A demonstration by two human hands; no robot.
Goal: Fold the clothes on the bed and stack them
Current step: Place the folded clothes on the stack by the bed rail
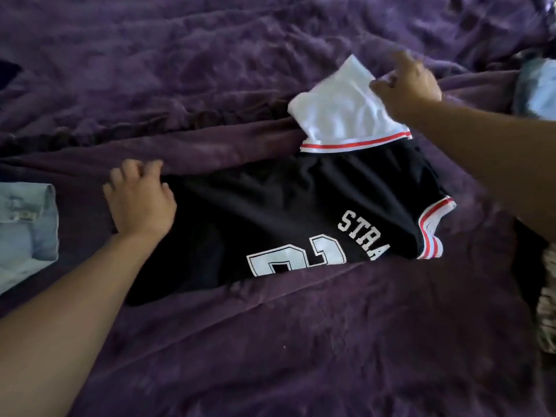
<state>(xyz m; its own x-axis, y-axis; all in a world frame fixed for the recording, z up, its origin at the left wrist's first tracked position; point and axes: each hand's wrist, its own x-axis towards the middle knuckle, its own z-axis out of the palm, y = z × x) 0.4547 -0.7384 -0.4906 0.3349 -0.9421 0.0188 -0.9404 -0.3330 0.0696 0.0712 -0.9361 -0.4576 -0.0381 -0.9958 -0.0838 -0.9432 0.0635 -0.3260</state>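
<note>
A black jersey [270, 212] with white lettering and red-and-white trim lies folded lengthwise across the purple bedspread [270, 341]. Its white sleeve [340, 106] sticks up at the far end. My left hand [140, 200] grips the jersey's left end with curled fingers, next to the bunched bedspread. My right hand [406, 82] pinches the right edge of the white sleeve.
A folded light blue shirt [24, 233] lies at the left edge. Another light blue garment [538, 88] sits at the far right. A patterned cloth [547, 299] shows at the right edge. The bedspread is rumpled behind the jersey.
</note>
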